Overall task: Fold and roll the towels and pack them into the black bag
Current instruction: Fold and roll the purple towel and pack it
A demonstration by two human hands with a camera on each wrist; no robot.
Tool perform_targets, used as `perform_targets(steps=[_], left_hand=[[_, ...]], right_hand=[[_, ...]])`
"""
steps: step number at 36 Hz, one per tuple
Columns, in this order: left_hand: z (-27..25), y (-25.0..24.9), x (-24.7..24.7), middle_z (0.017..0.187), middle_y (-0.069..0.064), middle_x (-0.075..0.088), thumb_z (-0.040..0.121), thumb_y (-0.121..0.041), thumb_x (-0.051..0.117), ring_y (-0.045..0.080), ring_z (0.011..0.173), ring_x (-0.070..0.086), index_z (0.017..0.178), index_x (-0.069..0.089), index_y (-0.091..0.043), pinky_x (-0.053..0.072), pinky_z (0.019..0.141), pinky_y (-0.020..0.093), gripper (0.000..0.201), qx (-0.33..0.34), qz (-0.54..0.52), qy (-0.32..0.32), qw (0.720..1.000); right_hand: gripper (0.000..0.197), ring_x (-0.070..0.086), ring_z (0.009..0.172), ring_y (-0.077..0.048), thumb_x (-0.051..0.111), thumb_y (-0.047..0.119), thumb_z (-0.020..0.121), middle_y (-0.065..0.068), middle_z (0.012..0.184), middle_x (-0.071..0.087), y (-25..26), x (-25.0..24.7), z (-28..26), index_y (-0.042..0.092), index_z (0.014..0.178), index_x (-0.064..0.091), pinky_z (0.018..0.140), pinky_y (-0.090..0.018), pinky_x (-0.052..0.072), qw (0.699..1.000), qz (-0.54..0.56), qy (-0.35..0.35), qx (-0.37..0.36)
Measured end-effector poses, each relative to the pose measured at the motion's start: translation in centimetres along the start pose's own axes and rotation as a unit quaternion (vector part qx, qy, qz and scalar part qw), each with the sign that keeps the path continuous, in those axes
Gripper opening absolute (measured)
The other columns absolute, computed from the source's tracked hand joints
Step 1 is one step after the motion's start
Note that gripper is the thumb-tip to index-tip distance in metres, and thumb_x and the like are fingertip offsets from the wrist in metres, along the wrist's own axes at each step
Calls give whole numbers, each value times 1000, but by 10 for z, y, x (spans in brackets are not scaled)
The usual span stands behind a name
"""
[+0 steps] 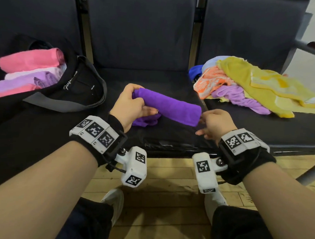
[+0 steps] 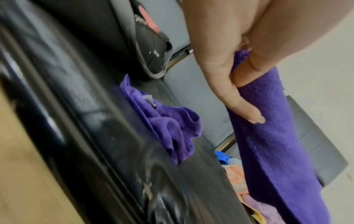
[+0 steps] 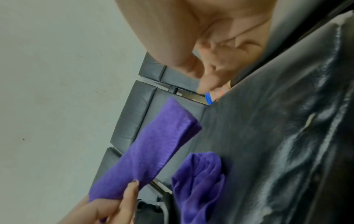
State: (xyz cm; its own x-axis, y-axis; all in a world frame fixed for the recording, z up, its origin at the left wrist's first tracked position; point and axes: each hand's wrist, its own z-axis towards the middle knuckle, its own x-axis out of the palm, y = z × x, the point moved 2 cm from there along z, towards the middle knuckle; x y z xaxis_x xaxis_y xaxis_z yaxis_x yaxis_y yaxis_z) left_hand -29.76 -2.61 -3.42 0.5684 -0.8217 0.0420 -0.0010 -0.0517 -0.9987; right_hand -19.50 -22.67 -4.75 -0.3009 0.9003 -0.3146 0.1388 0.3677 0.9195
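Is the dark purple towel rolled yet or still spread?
Rolled, mostly: the dark purple towel forms a tube in the left hand, a loose end bunched on the seat.

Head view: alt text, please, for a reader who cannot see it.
The left hand grips one end of a rolled purple towel above a black seat; the right hand is at its other end.

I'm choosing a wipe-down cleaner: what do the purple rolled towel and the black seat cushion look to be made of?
The purple rolled towel looks like microfibre or fine terry: a matte, fuzzy nap with stitched edges. The black seat cushion looks like leather or vinyl, probably faux: glossy, with wrinkles and scuffed patches near the front edge.
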Motion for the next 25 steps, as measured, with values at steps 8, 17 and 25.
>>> perform_targets(steps=[8, 17, 25], left_hand=[[-13, -29, -9, 131, 26, 42, 84, 16, 35, 36, 94, 67, 91, 49, -25, 58, 73, 31, 44, 133, 25, -18, 991], [-57, -97, -24, 97, 11, 55, 80, 27, 38, 24, 89, 62, 88, 52, -14, 57, 68, 25, 44, 182, -45, 18, 982], [-117, -152, -48, 99, 9, 50, 68, 35, 30, 31, 94, 58, 76, 55, -9, 59, 79, 46, 51, 209, -35, 41, 977]], right_hand=[[47, 56, 34, -18, 21, 40, 103, -13, 51, 65, 47, 9, -24, 3, 85, 44, 44, -21, 38, 996, 33, 63, 60], [64, 68, 57, -30, 25, 49, 100, -23, 86, 67, 106, 14, -75, 0, 139, 36, 42, -28, 52, 979, 159, 116, 43], [46, 67, 63, -30, 55, 45, 92, -19, 101, 62, 153, 10, -131, 14, 124, 46, 49, -27, 56, 963, 252, 93, 5]])
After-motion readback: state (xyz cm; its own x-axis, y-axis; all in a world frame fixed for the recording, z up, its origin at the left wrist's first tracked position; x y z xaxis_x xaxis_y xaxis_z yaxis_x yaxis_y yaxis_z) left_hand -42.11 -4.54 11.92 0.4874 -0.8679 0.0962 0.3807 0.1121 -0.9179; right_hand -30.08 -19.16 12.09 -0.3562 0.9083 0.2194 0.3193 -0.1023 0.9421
